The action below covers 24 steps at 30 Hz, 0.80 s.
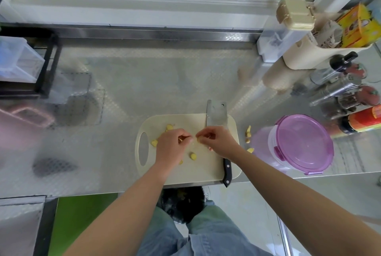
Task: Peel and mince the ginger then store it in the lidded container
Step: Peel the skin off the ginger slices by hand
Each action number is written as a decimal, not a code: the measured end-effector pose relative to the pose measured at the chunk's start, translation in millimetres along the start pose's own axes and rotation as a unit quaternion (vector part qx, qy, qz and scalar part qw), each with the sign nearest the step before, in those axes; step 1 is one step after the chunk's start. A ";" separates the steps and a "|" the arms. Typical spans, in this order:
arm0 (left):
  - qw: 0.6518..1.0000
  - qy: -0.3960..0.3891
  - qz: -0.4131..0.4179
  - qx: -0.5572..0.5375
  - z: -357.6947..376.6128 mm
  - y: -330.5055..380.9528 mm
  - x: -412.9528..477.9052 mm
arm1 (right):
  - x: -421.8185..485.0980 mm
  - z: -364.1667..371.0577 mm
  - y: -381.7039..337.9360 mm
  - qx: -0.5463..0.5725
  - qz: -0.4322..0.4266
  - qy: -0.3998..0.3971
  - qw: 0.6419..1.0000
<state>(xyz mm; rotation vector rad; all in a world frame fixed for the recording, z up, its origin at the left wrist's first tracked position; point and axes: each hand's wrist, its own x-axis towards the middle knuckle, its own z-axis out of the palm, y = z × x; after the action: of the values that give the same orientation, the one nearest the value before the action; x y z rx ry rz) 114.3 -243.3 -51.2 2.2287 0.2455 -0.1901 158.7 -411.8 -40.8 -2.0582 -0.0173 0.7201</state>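
Yellow, knobbly ginger chunks (154,142) lie scattered on a cream plastic cutting board (198,173) with an oval handle hole, just left of the left hand (171,146). Its curled fingertips and those of the right hand (216,142) pinch a small pale ginger sliver (195,139) between them. A steel cleaver (216,117) runs under the right hand. Further right stands a clear round container (272,144) with a purple lid (303,144).

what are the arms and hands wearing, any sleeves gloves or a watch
Nothing on either. The left hand and right hand are bare, with no gloves, rings or watch showing. The left arm and right arm are uncovered down to the picture's edge, so no sleeve is in view. Below are blue jeans.
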 end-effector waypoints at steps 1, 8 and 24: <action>1.000 0.011 -0.011 -0.019 -1.1 -1.6 0.4 | 0.6 -2.0 -0.2 0.018 0.010 0.034 0.999; 0.949 0.015 -0.192 -0.250 -0.4 5.7 2.1 | -1.9 -0.4 -12.6 0.082 0.008 -0.019 0.996; 0.981 0.133 -0.133 0.037 -28.3 -4.2 16.8 | 46.3 12.9 -17.4 -0.129 0.020 0.027 0.991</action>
<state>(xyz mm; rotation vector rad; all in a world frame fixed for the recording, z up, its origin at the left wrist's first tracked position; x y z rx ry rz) 131.0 -216.6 -40.6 2.2883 0.6935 -0.0426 195.1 -378.8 -54.9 -2.3309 -0.0418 0.7163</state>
